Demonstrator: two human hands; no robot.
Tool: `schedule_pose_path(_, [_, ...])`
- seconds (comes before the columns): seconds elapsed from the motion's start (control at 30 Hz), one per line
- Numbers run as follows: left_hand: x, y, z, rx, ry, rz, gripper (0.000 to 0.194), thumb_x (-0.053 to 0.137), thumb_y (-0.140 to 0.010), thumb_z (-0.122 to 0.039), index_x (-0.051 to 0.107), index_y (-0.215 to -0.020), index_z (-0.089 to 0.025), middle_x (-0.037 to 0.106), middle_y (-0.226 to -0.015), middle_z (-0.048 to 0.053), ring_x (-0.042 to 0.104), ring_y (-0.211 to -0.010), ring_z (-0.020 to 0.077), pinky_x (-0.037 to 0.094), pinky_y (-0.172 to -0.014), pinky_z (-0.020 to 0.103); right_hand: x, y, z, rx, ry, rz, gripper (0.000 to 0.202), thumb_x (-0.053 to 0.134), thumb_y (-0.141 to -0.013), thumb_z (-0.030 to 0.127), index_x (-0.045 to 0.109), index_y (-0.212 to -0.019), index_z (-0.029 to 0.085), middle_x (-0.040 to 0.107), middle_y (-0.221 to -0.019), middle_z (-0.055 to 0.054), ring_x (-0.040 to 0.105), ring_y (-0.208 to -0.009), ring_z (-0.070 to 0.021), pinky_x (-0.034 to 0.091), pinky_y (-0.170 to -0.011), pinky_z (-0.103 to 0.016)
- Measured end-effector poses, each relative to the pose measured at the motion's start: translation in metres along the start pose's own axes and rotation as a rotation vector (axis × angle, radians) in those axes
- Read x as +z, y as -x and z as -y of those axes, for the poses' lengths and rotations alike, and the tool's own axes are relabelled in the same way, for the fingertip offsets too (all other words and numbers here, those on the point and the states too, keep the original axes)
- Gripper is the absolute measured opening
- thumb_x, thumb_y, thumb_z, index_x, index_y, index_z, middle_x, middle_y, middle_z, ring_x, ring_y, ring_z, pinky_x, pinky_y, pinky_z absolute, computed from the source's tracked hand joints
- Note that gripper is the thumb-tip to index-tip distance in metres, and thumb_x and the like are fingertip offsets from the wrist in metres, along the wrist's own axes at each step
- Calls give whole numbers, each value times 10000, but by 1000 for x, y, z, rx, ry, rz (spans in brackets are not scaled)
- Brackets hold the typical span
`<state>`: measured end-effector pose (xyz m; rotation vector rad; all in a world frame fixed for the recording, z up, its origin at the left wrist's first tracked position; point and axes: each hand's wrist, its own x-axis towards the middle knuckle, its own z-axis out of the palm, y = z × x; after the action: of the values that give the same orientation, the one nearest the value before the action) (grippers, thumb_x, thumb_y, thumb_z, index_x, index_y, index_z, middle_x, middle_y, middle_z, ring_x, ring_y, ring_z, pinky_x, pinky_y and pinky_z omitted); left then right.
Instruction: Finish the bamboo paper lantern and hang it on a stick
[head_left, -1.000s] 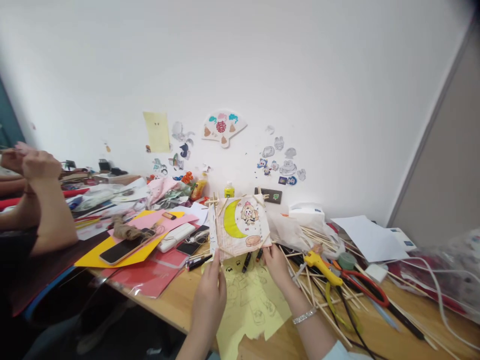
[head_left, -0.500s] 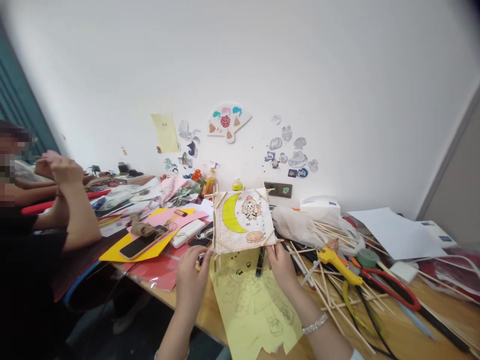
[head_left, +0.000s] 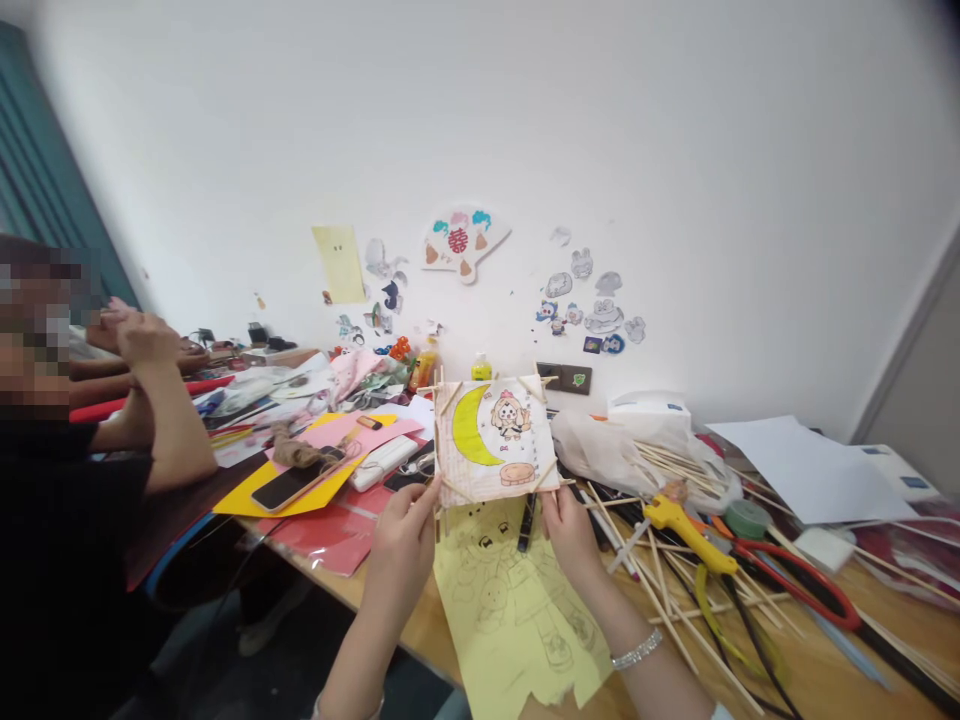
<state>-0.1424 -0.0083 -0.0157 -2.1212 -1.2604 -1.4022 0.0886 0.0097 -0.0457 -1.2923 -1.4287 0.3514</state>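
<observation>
Your left hand has closed onto the lower-left corner of the panel; half a second ago its fingertips stood just off that corner.

Note the wall beyond the panel: open room extends above the panel's top edge. The table runs below the panel, its front edge on your side. A co-worker is left of the panel, well apart. Beneath the panel and toward you lies a sheet. Loose sticks lie right of the panel, near your right forearm; treat that side as the tighter one.

Locate the panel directly forward of both sets of fingers, drawing toward you. Its outline is nearly square, so no long axis stands out; its lower edge spans from hand to hand. Neither hand is nearer: each touches one lower corner. Both upper corners are unheld.

Your left thumb and fingers pinch the lower-left corner; your right hand pinches the lower-right. Fingertips behind the panel are hidden. A bottle shows behind the panel's top edge. One pen lies just below the panel, between your hands.
</observation>
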Motion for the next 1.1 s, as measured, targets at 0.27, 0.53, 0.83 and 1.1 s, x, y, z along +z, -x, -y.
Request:
schedule_pose_path(0.27, [-9, -12, -1, -456, 272, 53, 325, 506, -805, -397, 672, -953, -162, 694, -748, 60, 626, -649, 183, 500, -550, 273, 0, 1, 0, 1, -4, 8, 400, 336, -880, 501, 580, -834, 187, 562, -544, -17, 535, -515, -196, 387, -487, -275])
schedule_pose_path(0.53, [-13, -18, -2, -566, 455, 197, 344, 553, -723, -447, 668, -848, -148, 707, -736, 66, 611, -555, 174, 504, -512, 298, 0, 1, 0, 21, -13, 3, 369, 353, -877, 480, 575, -822, 190, 569, -549, -18, 535, -511, -199, 384, -487, -281])
schedule_pose_path(0.83, [-10, -9, -21, -290, 86, 101, 199, 459, -858, -329, 602, -854, -190, 676, -765, 38, 642, -668, 169, 507, -582, 269, 1, 2, -4, 35, -31, 4, 378, 339, -882, 491, 566, -819, 196, 564, -533, -19, 539, -509, -210, 378, -484, -288])
schedule_pose_path(1.1, [3, 15, -8, 96, -99, -148, 207, 479, -865, -163, 627, -1009, -180, 675, -947, 105, 647, -868, 193, 538, -770, 313, 1, 3, -3, 36, -68, -7, 405, 341, -876, 526, 569, -828, 195, 552, -505, -12, 520, -471, -204, 372, -457, -289])
